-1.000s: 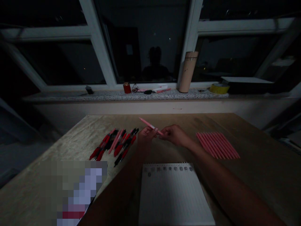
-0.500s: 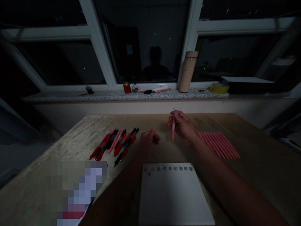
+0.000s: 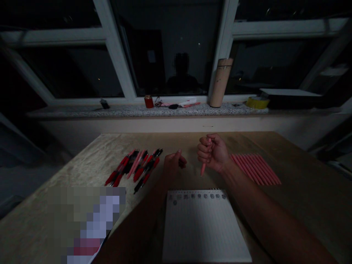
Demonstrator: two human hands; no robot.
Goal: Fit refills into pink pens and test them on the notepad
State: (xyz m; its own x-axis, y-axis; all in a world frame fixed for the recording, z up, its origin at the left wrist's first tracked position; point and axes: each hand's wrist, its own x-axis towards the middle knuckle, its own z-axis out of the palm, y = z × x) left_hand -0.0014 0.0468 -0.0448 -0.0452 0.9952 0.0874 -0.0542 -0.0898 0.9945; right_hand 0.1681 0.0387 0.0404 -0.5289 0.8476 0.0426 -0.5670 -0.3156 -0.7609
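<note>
My right hand (image 3: pixel 216 152) is closed in a fist round a pink pen (image 3: pixel 203 168), whose tip points down over the table behind the notepad. The fingers cover most of the pen's middle. My left hand (image 3: pixel 173 162) rests near the pile of pens, thumb up and fingers loosely curled with a gap, nothing visible in it. To its left lies a loose pile of red, black and pink pens (image 3: pixel 137 167). Beside my right forearm, pink pens (image 3: pixel 255 168) lie in a neat slanted row. A spiral notepad (image 3: pixel 203 227) with small dark scribbled marks along its top lines lies nearest me.
On the stone windowsill (image 3: pixel 123 112) stand a tall wood-look flask (image 3: pixel 220 84), a red jar (image 3: pixel 149 102), a yellow tape roll (image 3: pixel 257 103) and a dark box (image 3: pixel 291 99). A blurred-out object (image 3: pixel 96 223) lies at the table's front left.
My right hand has turned and closed from a fingertip hold into a fist round the pink pen, which sits slightly lower. My left hand has stayed in place.
</note>
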